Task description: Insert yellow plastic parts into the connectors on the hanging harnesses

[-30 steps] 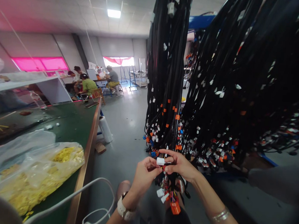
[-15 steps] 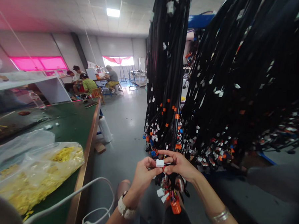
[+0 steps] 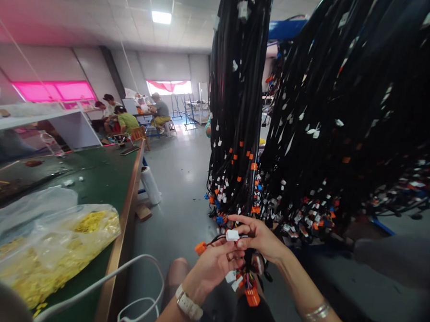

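Note:
In front of me my right hand (image 3: 263, 238) pinches the wires just behind a white connector (image 3: 231, 235). My left hand (image 3: 214, 266) is turned palm up below it, its fingers curled around wires close to my right fingertips. An orange connector (image 3: 200, 248) sticks out on the left, past my left thumb, on a dark lead. Beneath both hands hang more wire ends with white plugs (image 3: 236, 283) and a large orange connector (image 3: 252, 296). My fingers hide part of the wires between the hands.
Bundles of black wire harnesses (image 3: 240, 85) hang ahead and to the right. At left is a green-topped table (image 3: 106, 165) with a plastic bag of small yellow parts (image 3: 84, 240). A white cable (image 3: 122, 271) loops beside it. Several people sit at the back left.
My left hand has let go of the white connector and turned palm up around the wires. An orange connector now shows on the left. My right hand has barely moved.

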Demonstrator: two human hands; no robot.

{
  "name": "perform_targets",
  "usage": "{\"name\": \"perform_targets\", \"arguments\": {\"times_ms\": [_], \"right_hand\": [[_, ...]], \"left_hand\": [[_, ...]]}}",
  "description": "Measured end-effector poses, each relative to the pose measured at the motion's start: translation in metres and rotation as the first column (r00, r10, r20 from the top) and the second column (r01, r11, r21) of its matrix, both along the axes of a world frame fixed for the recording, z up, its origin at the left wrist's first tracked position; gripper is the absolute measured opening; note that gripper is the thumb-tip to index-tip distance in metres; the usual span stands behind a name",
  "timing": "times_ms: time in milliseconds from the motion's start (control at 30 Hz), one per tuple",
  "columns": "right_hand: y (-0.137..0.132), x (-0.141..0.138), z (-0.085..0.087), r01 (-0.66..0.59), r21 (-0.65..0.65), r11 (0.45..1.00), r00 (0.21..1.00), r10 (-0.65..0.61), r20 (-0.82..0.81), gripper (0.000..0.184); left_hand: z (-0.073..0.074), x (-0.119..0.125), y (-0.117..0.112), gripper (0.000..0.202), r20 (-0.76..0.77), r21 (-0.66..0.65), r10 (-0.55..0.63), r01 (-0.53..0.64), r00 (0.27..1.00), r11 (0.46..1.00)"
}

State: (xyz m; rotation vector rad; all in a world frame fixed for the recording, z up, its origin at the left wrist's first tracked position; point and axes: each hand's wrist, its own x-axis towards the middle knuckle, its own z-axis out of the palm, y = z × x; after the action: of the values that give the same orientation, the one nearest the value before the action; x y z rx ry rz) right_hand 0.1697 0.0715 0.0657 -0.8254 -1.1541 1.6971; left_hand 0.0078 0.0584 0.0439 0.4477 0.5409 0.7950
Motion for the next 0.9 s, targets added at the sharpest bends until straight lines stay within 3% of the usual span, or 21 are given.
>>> {"name": "perform_targets", "arguments": {"times_ms": [200,400,700,900], "right_hand": [[-0.003,0.0,0.004,0.002,0.001,1.0,0.998,-0.003,0.059,0.065],[-0.007,-0.002,0.007,-0.016,0.086,0.996,0.992,0.005,0.128,0.065],[-0.006,-0.022,-0.005,0.197,0.093,0.976,0.98,-0.195,-0.033,0.05],[-0.005,-0.027,-0.008,0.232,0.086,0.969,0.97,-0.224,-0.089,0.049]], "left_hand": [[-0.005,0.004,-0.002,0.019,0.046,0.012,0.025,-0.026,0.999,1.0],[-0.001,0.008,-0.004,0.022,0.077,0.035,0.065,-0.068,0.995,0.997],[-0.013,0.008,0.004,0.019,0.068,0.082,0.229,-0.234,0.971,0.969],[-0.01,0.009,0.004,0.016,0.083,0.101,0.226,-0.234,0.97,0.967]]}}
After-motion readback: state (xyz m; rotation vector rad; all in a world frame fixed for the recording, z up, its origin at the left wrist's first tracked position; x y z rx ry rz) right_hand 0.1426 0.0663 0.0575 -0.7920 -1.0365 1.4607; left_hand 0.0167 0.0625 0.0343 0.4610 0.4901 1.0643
